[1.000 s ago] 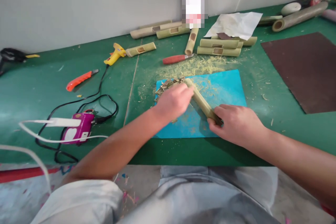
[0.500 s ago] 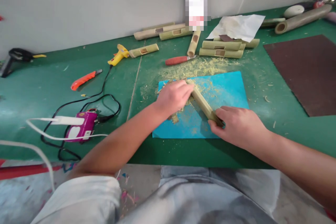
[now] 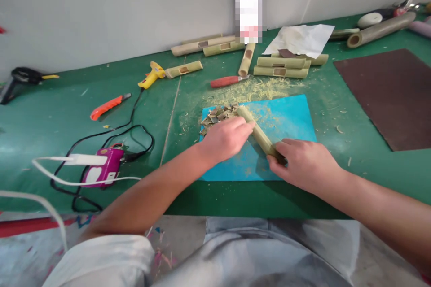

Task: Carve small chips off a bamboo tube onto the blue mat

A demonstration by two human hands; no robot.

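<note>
Gripping near end of bamboo tube (image 3: 264,140) with closed right hand (image 3: 305,159), and far part with curled left hand (image 3: 227,139), slantwise over blue sheet (image 3: 292,119) at near centre. Probably rubbing surface; for next stroke, better to hold near end firmly.

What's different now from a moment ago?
The left hand has moved along the bamboo tube toward the right hand, baring more of the tube's far end. The right hand still grips the near end; the red-handled knife and blue mat lie as before.
</note>
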